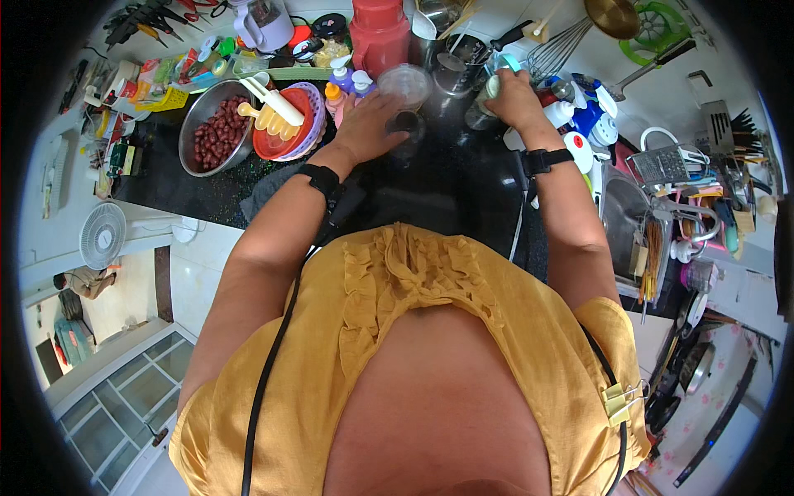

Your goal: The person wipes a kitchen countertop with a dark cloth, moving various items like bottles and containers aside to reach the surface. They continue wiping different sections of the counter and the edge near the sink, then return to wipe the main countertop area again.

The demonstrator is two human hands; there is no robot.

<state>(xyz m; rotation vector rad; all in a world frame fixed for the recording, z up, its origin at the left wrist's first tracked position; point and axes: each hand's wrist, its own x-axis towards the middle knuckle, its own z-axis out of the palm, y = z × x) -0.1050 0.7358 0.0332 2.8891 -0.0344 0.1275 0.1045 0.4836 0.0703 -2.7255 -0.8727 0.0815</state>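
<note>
My left hand (371,127) is spread palm down over the black countertop, thumb apart from the fingers. Its fingertips reach the edge of a round clear plastic container (406,87), and a small clear cup (409,129) stands by the thumb. Whether the fingers touch either one is hard to tell. At the back right, my right hand (520,102) has its fingers around the top of a clear jar (479,113) with a pale green lid. Behind the left hand are pump bottles (363,84) and a red thermos jug (379,37).
On the left stand a steel bowl of dark red fruits (220,133) and a purple basket (316,133) holding an orange-red dish (282,130). Spray bottles (586,111) crowd the right beside a steel sink (623,204). A whisk (561,49) hangs behind.
</note>
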